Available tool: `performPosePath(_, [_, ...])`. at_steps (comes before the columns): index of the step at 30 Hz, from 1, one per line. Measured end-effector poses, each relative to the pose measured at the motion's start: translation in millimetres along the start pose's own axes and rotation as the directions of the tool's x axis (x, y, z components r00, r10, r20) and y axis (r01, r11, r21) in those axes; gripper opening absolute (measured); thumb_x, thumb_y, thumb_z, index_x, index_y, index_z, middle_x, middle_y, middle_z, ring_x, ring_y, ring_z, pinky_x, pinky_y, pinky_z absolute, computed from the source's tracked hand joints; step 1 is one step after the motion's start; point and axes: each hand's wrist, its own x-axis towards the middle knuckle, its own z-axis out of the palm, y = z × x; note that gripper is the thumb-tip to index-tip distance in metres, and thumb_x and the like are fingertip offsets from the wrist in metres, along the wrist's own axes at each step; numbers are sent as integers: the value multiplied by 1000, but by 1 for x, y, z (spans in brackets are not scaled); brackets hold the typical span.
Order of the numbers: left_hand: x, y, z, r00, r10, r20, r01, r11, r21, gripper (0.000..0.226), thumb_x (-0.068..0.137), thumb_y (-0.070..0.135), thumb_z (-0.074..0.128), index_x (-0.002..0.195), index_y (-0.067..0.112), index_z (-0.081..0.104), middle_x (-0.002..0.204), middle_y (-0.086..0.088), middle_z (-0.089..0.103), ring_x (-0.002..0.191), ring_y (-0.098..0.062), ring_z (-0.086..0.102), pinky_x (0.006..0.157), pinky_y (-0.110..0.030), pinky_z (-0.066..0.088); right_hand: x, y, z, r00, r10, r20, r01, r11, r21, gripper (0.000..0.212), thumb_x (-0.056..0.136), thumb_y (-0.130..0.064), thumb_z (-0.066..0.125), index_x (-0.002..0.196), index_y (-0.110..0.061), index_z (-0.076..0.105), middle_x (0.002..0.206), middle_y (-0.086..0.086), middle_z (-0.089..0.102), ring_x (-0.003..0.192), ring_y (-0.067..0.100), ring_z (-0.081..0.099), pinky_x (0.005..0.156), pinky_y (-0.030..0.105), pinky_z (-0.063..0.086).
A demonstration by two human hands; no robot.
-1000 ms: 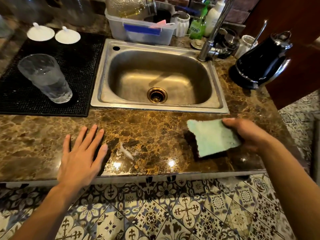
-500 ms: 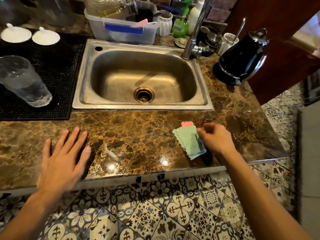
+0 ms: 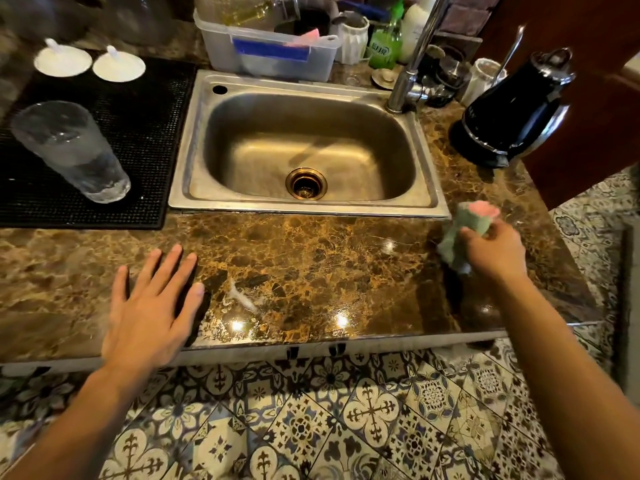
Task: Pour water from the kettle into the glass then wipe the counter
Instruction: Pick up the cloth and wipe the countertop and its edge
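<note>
A black kettle (image 3: 516, 112) stands on the brown marble counter (image 3: 311, 258), right of the sink. A clear glass (image 3: 71, 150) with water in it sits on a black mat (image 3: 138, 133) at the left. My right hand (image 3: 491, 251) is closed on a green and pink cloth (image 3: 467, 226), bunched up and lifted near the sink's front right corner. My left hand (image 3: 152, 306) lies flat on the counter's front edge, fingers spread. A small wet streak (image 3: 242, 299) glistens just right of that hand.
A steel sink (image 3: 194, 161) with a tall faucet (image 3: 412, 64) fills the middle. Behind it stand a plastic tub (image 3: 266, 53), bottles and cups. Two white lids (image 3: 90, 64) rest on the mat's far edge. Patterned floor tiles lie below the counter's front edge.
My right hand drew the cloth from lying flat on the counter, bunched it and lifted it to the right, toward the sink's corner. My left hand stayed flat in place.
</note>
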Motion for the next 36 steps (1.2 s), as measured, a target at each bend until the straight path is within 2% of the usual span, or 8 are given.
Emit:
performPosePath(4, [0, 0, 1, 1000, -1, 0, 1, 1000, 4, 68, 102, 59, 15, 155, 23, 37, 165, 3, 28, 156, -16, 13, 125, -55, 6, -19, -9, 35, 990, -138, -24, 136, 989, -55, 14, 104, -22, 53, 115, -20, 62, 87, -7, 64, 96, 26, 66, 81, 35, 53])
performPosePath(9, [0, 0, 0, 1000, 6, -16, -6, 1000, -9, 66, 103, 56, 15, 155, 22, 37, 165, 3, 28, 156, -17, 14, 125, -55, 6, -65, -28, 120, 938, -321, 132, 328, 944, -31, 31, 107, -24, 42, 133, -21, 58, 127, 8, 64, 112, 29, 65, 95, 46, 55])
performPosePath(15, [-3, -1, 0, 992, -46, -114, 26, 985, -170, 63, 105, 44, 15, 153, 12, 41, 162, -3, 36, 153, -18, 25, 126, -49, 12, -177, -69, 190, 754, -547, 364, 511, 836, 198, 38, 105, -20, 40, 133, -39, 56, 129, -4, 57, 85, 17, 65, 62, 24, 59])
performPosePath(18, [-6, -3, -1, 983, -90, -159, 41, 956, -291, 62, 104, 41, 18, 151, 8, 43, 158, -7, 41, 150, -19, 31, 126, -46, 15, -207, -73, 191, 709, -446, 546, 398, 893, 212, 28, 107, -29, 40, 129, -25, 58, 114, 3, 66, 90, 27, 66, 77, 46, 60])
performPosePath(22, [-5, -4, -2, 983, -99, -152, 46, 947, -317, 62, 104, 40, 20, 149, 5, 45, 155, -8, 46, 149, -20, 34, 127, -44, 14, -181, -68, 160, 595, -238, 768, -70, 936, 345, 23, 105, -30, 47, 113, -24, 67, 95, 0, 74, 76, 16, 67, 67, 27, 56])
performPosePath(27, [-5, -3, -3, 986, -84, -145, 37, 952, -305, 61, 103, 41, 22, 144, 6, 52, 150, -9, 53, 147, -24, 37, 125, -51, 18, -93, -51, 101, 755, -158, 636, -389, 672, 630, 24, 103, -24, 52, 116, -15, 69, 90, 2, 80, 70, 10, 73, 57, 21, 54])
performPosePath(31, [-5, -4, -2, 986, -86, -144, 37, 948, -316, 59, 104, 42, 25, 143, 9, 53, 150, -8, 54, 147, -23, 37, 125, -52, 18, -51, -45, 97, 961, -140, 239, 37, 920, 390, 29, 103, -36, 51, 123, -25, 69, 106, -13, 77, 106, 9, 71, 86, 22, 54])
performPosePath(36, [-5, -6, 0, 981, -93, -171, 28, 937, -347, 57, 104, 41, 26, 142, 9, 55, 148, -8, 56, 146, -22, 39, 125, -50, 18, -91, -65, 158, 905, -321, 278, 306, 947, 97, 34, 106, -41, 43, 138, -42, 54, 135, -4, 58, 110, 9, 58, 98, 30, 46])
